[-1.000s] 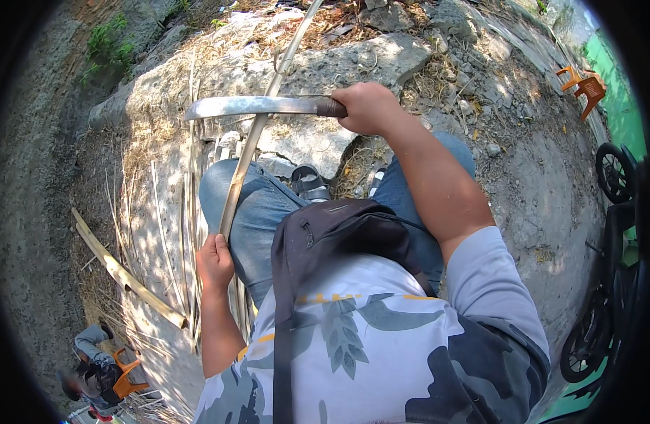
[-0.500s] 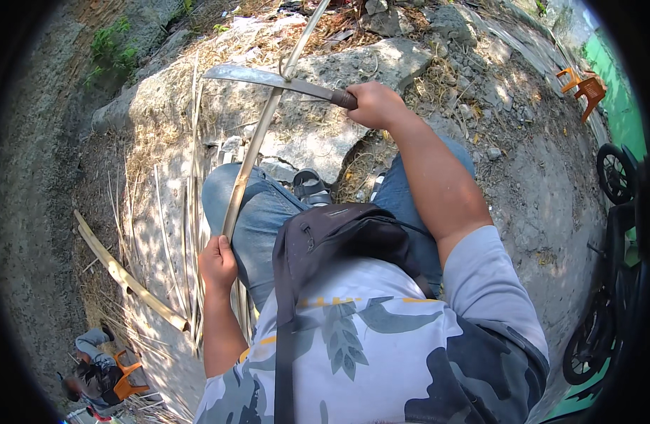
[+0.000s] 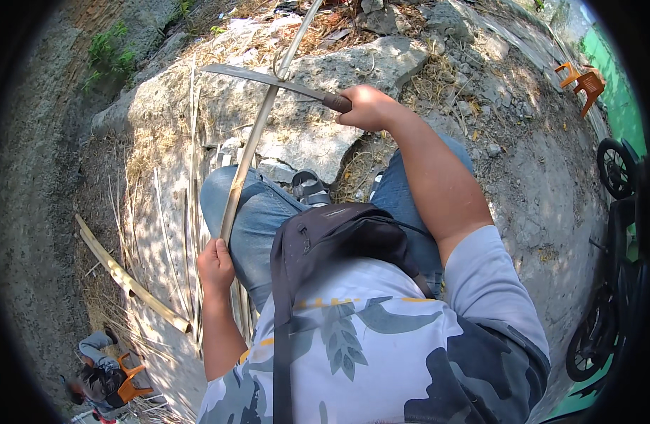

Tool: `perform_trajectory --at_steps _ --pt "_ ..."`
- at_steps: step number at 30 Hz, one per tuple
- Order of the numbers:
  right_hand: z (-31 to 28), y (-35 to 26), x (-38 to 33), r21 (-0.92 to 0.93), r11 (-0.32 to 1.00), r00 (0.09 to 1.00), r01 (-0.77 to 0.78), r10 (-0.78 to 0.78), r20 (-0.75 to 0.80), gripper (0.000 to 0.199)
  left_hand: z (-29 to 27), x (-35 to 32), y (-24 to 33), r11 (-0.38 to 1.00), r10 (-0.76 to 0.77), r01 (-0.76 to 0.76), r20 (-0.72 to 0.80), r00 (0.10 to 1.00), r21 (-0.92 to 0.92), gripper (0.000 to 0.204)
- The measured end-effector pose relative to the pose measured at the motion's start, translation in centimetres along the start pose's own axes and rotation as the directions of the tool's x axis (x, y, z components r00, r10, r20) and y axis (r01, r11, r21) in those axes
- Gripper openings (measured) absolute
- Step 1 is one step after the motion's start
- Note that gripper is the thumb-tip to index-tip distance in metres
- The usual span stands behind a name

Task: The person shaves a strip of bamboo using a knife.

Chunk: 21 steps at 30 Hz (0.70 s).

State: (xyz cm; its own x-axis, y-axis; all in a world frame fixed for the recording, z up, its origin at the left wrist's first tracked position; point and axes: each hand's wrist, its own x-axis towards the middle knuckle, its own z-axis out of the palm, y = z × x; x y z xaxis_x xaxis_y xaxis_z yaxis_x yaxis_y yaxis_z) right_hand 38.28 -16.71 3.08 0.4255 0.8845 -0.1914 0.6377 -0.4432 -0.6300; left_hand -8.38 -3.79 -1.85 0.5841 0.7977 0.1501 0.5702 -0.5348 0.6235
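Right hand (image 3: 367, 107) holds machete (image 3: 268, 78) against bamboo strip (image 3: 251, 152).

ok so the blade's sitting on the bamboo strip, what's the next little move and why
Probably draw the long knife down along the bamboo strip toward the body. The right hand holds the blade across the strip far up, a curl of shaving sits at the contact, and the left hand grips the lower end on the thigh.

The blade (image 3: 261, 76) looked like dull grey metal. The pale bamboo strip (image 3: 251, 152) at twelve o'clock seemed smooth and dry; the rock (image 3: 318, 134) was rough, matt.
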Motion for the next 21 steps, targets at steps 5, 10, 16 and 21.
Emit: perform_trajectory --at_steps 5,10,16,21 --pt "-0.5 -0.4 0.0 0.056 0.998 0.997 -0.016 0.012 0.082 0.044 -0.1 -0.2 0.1 0.999 -0.044 0.044 -0.003 0.999 0.0 0.038" --pt "0.4 -0.1 0.0 0.039 0.999 1.0 -0.001 0.0 0.018 0.037 -0.2 -0.2 0.1 0.996 -0.066 0.066 0.002 0.998 0.064 0.04" --pt "1.3 -1.0 -0.3 -0.373 0.928 0.96 -0.012 -0.093 -0.264 0.023 -0.6 0.0 1.0 0.987 -0.093 0.088 0.035 0.995 0.138 0.04" --pt "2.2 -3.3 -1.6 -0.363 0.915 0.978 0.173 -0.203 -0.044 0.019 -0.5 0.1 0.8 0.993 -0.092 0.088 0.056 0.994 0.075 0.038"
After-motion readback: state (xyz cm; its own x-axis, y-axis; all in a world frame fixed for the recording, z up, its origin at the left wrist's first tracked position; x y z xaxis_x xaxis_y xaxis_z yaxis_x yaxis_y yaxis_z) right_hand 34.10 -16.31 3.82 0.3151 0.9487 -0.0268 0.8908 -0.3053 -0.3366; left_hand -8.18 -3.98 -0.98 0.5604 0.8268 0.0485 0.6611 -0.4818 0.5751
